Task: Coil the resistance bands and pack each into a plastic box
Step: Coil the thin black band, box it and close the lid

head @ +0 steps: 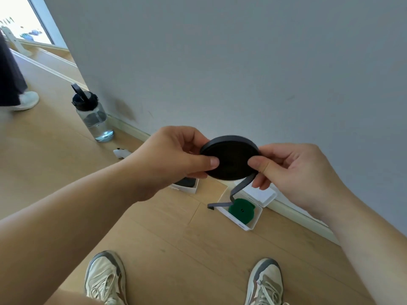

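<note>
- Our left hand [174, 157] and right hand [293, 170] each pinch the coiled dark grey resistance band [231, 161]; its loose tail hangs down.
- On the floor [176, 234] below, an open plastic box [248, 225] holds a coiled green band [241, 210].
- A water bottle [93, 115] stands by the wall [220, 62].

**Bare arms, cream trainers**

The left forearm [77, 201] and right forearm [356, 227] are bare, and the left hand [174, 155] and right hand [295, 170] have short nails. At 7 and 5 o'clock, the left shoe [105, 280] and right shoe [266, 282] are cream mesh trainers with grey toe trim and cream laces.
</note>
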Action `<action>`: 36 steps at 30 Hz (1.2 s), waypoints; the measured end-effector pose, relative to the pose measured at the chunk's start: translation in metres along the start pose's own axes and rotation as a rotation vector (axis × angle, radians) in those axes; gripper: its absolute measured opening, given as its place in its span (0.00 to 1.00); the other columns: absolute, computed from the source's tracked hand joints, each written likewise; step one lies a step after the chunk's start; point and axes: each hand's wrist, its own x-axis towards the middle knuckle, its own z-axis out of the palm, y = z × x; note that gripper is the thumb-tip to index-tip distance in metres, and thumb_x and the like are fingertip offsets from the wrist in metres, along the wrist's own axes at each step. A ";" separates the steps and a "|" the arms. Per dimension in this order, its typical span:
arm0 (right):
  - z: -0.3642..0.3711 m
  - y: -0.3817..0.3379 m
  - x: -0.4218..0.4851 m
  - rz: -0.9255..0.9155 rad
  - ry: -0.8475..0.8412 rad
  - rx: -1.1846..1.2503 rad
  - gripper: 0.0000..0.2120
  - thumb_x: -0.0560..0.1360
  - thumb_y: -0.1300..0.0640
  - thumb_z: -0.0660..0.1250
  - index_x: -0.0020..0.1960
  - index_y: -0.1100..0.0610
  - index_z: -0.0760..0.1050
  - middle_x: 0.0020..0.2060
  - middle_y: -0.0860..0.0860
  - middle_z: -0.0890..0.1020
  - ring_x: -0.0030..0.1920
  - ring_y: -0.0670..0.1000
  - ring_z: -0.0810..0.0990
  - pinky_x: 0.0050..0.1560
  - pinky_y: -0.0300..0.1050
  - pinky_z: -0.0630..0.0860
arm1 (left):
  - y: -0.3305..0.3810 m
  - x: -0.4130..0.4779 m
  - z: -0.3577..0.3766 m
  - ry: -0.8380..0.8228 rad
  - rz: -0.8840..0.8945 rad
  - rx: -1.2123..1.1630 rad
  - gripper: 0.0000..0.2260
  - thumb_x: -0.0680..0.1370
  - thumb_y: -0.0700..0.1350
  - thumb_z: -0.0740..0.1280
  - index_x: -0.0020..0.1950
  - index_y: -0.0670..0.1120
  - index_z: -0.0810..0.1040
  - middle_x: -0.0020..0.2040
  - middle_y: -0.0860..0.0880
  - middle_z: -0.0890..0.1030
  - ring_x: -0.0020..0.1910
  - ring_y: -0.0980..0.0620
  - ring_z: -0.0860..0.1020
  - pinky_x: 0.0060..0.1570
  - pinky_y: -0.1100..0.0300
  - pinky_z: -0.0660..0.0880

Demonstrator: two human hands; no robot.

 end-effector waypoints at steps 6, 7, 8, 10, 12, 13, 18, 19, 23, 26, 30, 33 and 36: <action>0.010 0.003 -0.002 -0.074 -0.071 -0.296 0.07 0.78 0.55 0.72 0.43 0.49 0.86 0.30 0.54 0.81 0.36 0.57 0.81 0.40 0.54 0.78 | -0.003 0.001 0.010 0.046 0.142 0.368 0.09 0.75 0.44 0.77 0.52 0.57 0.87 0.42 0.61 0.87 0.42 0.67 0.83 0.40 0.76 0.75; 0.010 0.004 -0.001 -0.081 -0.063 -0.302 0.07 0.78 0.55 0.72 0.42 0.50 0.86 0.30 0.54 0.81 0.36 0.57 0.80 0.40 0.53 0.77 | -0.002 0.002 0.010 0.041 0.148 0.382 0.09 0.75 0.43 0.77 0.51 0.57 0.88 0.41 0.62 0.87 0.41 0.67 0.83 0.39 0.77 0.75; 0.008 0.004 -0.001 -0.087 -0.057 -0.312 0.07 0.78 0.55 0.72 0.42 0.50 0.86 0.31 0.53 0.81 0.35 0.56 0.80 0.40 0.52 0.75 | -0.002 0.002 0.011 0.024 0.155 0.403 0.09 0.75 0.42 0.77 0.50 0.56 0.87 0.40 0.61 0.87 0.40 0.67 0.83 0.39 0.76 0.75; 0.008 0.004 -0.002 -0.110 -0.058 -0.337 0.08 0.78 0.55 0.72 0.41 0.50 0.85 0.29 0.52 0.80 0.33 0.54 0.78 0.37 0.50 0.74 | -0.002 0.002 0.011 -0.026 0.166 0.471 0.10 0.75 0.44 0.77 0.52 0.58 0.85 0.42 0.61 0.86 0.42 0.66 0.83 0.41 0.73 0.78; 0.010 0.004 -0.002 -0.140 -0.065 -0.386 0.07 0.78 0.55 0.72 0.42 0.50 0.86 0.26 0.50 0.77 0.30 0.50 0.76 0.31 0.45 0.72 | -0.004 0.001 0.013 -0.048 0.170 0.554 0.11 0.76 0.48 0.76 0.55 0.60 0.82 0.43 0.59 0.86 0.43 0.62 0.83 0.46 0.63 0.81; 0.012 0.004 -0.002 -0.140 -0.073 -0.395 0.06 0.78 0.55 0.72 0.43 0.50 0.86 0.25 0.48 0.77 0.30 0.48 0.76 0.30 0.40 0.71 | -0.005 0.002 0.013 -0.042 0.174 0.572 0.10 0.77 0.48 0.75 0.55 0.60 0.82 0.43 0.58 0.86 0.43 0.60 0.83 0.47 0.58 0.82; 0.009 0.004 0.001 0.060 -0.108 -0.204 0.03 0.76 0.52 0.74 0.46 0.45 0.86 0.34 0.46 0.87 0.36 0.47 0.85 0.50 0.51 0.84 | -0.010 0.005 0.008 0.059 0.153 0.474 0.08 0.78 0.43 0.73 0.49 0.57 0.82 0.41 0.57 0.85 0.40 0.60 0.83 0.40 0.69 0.80; 0.007 0.004 0.001 0.087 -0.106 -0.171 0.04 0.77 0.54 0.74 0.47 0.45 0.86 0.36 0.47 0.88 0.37 0.48 0.86 0.51 0.53 0.84 | -0.010 0.006 0.007 0.075 0.127 0.411 0.07 0.79 0.43 0.73 0.49 0.56 0.82 0.40 0.57 0.85 0.39 0.59 0.83 0.37 0.71 0.78; 0.005 0.003 0.000 0.135 -0.089 -0.053 0.08 0.80 0.61 0.70 0.52 0.49 0.85 0.39 0.48 0.89 0.39 0.51 0.88 0.52 0.54 0.85 | -0.008 0.004 0.005 0.074 0.036 0.229 0.05 0.80 0.43 0.72 0.51 0.53 0.81 0.42 0.52 0.87 0.40 0.52 0.87 0.42 0.60 0.84; 0.003 0.004 0.000 0.108 -0.035 -0.060 0.10 0.80 0.62 0.69 0.51 0.48 0.85 0.36 0.49 0.88 0.37 0.51 0.87 0.50 0.53 0.85 | -0.008 0.002 0.009 0.015 -0.001 0.160 0.04 0.80 0.42 0.72 0.53 0.49 0.80 0.45 0.50 0.88 0.43 0.51 0.87 0.50 0.52 0.85; 0.003 0.005 -0.002 0.051 -0.055 -0.222 0.12 0.79 0.61 0.71 0.45 0.44 0.86 0.32 0.46 0.86 0.35 0.46 0.84 0.45 0.45 0.83 | -0.011 0.002 0.017 0.002 0.075 0.459 0.09 0.77 0.47 0.75 0.55 0.57 0.79 0.48 0.59 0.84 0.46 0.62 0.82 0.50 0.62 0.81; 0.012 0.006 -0.003 -0.029 -0.100 -0.387 0.08 0.78 0.60 0.71 0.47 0.48 0.85 0.33 0.51 0.84 0.38 0.55 0.82 0.45 0.55 0.82 | -0.008 0.000 0.021 -0.017 0.169 0.567 0.09 0.77 0.47 0.73 0.55 0.59 0.81 0.47 0.61 0.83 0.47 0.64 0.80 0.49 0.63 0.80; 0.014 0.006 -0.002 -0.039 -0.083 -0.359 0.10 0.78 0.58 0.72 0.49 0.44 0.86 0.37 0.46 0.86 0.39 0.50 0.83 0.45 0.50 0.82 | -0.006 0.001 0.021 -0.032 0.150 0.615 0.06 0.78 0.46 0.72 0.51 0.58 0.81 0.44 0.58 0.83 0.47 0.59 0.81 0.46 0.61 0.79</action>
